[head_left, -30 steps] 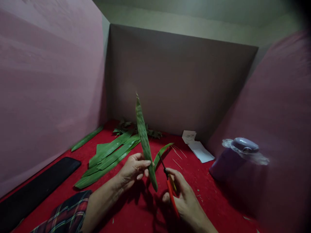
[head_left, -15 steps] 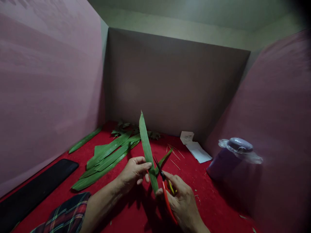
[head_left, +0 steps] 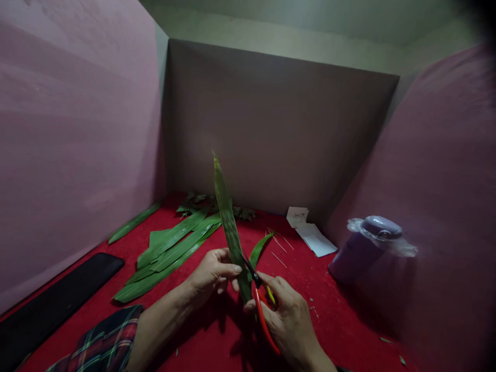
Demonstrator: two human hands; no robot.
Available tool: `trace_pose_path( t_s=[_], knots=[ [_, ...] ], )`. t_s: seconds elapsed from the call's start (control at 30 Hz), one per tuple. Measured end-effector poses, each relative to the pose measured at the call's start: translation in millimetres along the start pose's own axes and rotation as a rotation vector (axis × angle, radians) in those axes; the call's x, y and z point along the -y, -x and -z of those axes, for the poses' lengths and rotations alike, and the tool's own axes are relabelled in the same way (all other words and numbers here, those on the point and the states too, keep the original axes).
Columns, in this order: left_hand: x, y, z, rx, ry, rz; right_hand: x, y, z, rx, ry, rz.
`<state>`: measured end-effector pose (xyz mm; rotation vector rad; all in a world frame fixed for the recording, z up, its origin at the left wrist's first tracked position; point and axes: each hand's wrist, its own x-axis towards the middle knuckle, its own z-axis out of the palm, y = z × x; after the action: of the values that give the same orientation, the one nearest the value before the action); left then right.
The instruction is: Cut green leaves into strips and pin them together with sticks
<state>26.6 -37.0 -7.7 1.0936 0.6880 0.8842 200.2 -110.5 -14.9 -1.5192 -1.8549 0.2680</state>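
My left hand [head_left: 215, 271] pinches a long green leaf [head_left: 228, 217], which stands nearly upright with its tip at the top. My right hand [head_left: 284, 310] is closed around scissors [head_left: 260, 305] with red and yellow handles. The dark blades cross the right edge of the leaf, close to my left fingertips. A curved leaf piece [head_left: 260, 249] leans out to the right behind the blades. Several broad leaves [head_left: 174, 248] lie overlapping on the red cloth [head_left: 201, 330], left of the held leaf.
Small leafy sprigs [head_left: 194, 201] lie at the back. Thin sticks [head_left: 279, 243] and white papers [head_left: 315, 239] are right of centre. A purple container [head_left: 358, 256] with plastic stands at the right. A black flat object [head_left: 65, 289] and a single leaf [head_left: 134, 222] lie at the left.
The held leaf has turned, showing a darker face, and its tip has moved up and left. The scissor blades have shifted slightly left onto the leaf's edge. The leaf piece behind them looks wider.
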Motion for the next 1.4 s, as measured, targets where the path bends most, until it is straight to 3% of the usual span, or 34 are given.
trace_pose_path(
  t_s=[0.73, 1.4],
  knots=[
    [-4.7, 0.3, -5.3, -0.021, 0.066, -0.032, -2.8, 2.0, -3.1, 0.023, -0.073, 0.011],
    [-0.9, -1.9, -3.4, -0.003, 0.050, -0.060, -6.9, 1.2, -5.7, -0.032, -0.152, 0.089]
  ],
)
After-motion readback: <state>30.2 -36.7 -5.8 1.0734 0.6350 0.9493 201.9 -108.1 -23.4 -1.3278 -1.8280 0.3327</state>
